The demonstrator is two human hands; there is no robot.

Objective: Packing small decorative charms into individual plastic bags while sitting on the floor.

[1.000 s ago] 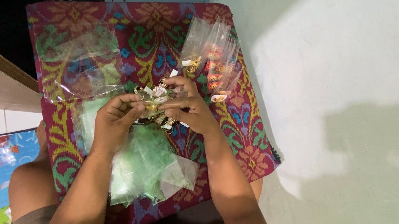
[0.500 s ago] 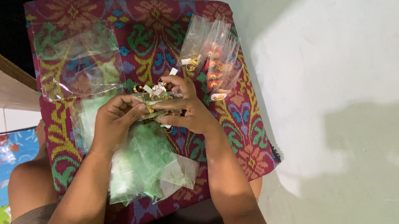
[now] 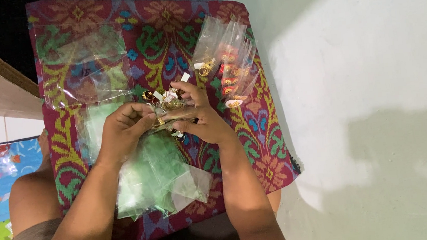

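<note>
On the red, green & yellow woven patterned cloth [image 3: 163, 31], left hand [image 3: 120, 131] & right hand [image 3: 200, 118] both pinch a tangled cluster of small gold rings w/ white tags [image 3: 166, 104] above green-tinted clear plastic bags [image 3: 156, 177]; loose grip could likely scatter rings.

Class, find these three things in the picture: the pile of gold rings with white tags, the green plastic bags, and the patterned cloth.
pile of gold rings [image 3: 166, 104], head view, a ring in the pile's middle.
green plastic bags [image 3: 152, 179], head view, middle of the stack.
patterned cloth [image 3: 163, 31], head view, bare upper part.
</note>
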